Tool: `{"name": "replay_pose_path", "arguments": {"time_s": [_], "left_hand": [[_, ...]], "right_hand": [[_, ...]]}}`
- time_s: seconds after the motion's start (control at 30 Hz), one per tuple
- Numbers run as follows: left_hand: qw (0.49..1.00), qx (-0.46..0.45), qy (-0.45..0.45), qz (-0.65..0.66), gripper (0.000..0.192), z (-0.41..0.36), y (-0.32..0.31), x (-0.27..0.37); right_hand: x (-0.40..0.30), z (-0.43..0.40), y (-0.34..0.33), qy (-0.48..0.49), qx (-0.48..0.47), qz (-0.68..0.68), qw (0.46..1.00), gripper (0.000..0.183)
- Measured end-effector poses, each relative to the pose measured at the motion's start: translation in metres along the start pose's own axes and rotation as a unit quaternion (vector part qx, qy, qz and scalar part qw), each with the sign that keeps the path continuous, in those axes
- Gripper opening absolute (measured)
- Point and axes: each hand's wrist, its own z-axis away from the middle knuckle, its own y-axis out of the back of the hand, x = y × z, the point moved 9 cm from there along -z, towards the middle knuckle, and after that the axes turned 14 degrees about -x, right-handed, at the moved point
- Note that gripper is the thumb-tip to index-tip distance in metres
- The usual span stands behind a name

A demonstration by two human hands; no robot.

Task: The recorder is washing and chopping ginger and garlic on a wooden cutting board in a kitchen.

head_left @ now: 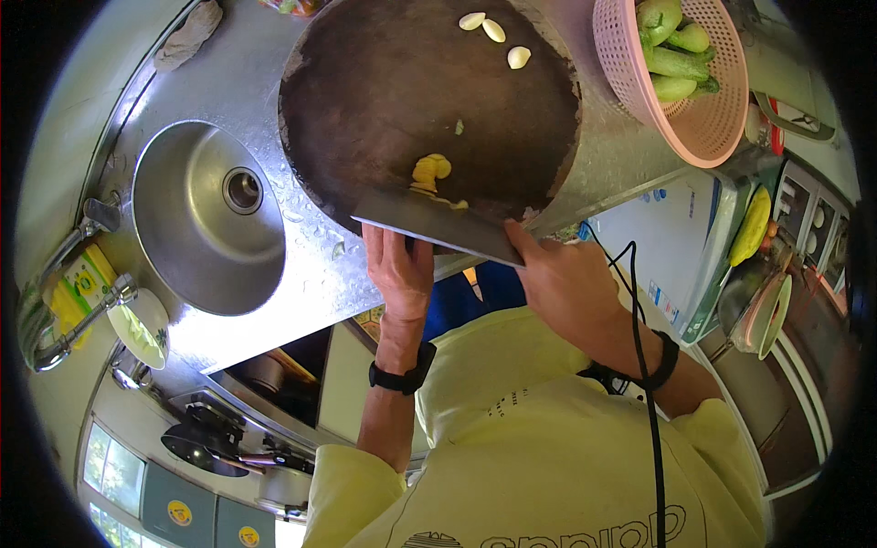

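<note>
My right hand (572, 281) grips a cleaver (442, 222) by its handle end, the wide blade slanting across the near edge of a round, dark wooden chopping board (384, 89). Just beneath that blade is my left hand (401, 274); its fingertips are hidden by the steel, so whether they hold anything does not show. Beyond the blade lie thin yellow slices, apparently ginger (431, 170), some touching or close to it. A small green scrap (459, 127) rests farther up the board. Peeled garlic cloves (519, 57) sit near its far right rim.
A round steel sink (205, 274) is left of the board, with a faucet (82, 233) and a bowl (140, 329) beside it. At the right, a pink perforated basket (627, 82) holds several cucumbers (675, 63). A black cable (644, 356) hangs over my right forearm.
</note>
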Motion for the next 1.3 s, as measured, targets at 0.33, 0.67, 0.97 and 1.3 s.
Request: {"name": "replay_pose_path", "arguments": {"time_s": [0.33,0.67,0.97,1.3], "left_hand": [[1.0,-0.008,-0.001,0.023,0.039,-0.004,0.001,0.004],[1.0,0.0,0.007,-0.019,0.035,-0.002,0.0,-0.001],[1.0,0.011,0.0,-0.007,0.026,-0.008,0.006,0.007],[0.998,0.041,-0.029,-0.033,0.039,-0.001,0.005,0.006]], "right_hand": [[0.009,0.02,-0.003,-0.023,-0.027,-0.025,0.999,0.057],[-0.005,-0.018,0.001,-0.012,0.006,0.0,1.0,0.048],[0.011,-0.005,0.002,-0.012,0.002,-0.06,0.998,0.047],[0.005,0.017,-0.003,0.008,0.014,-0.028,0.999,0.05]]}}
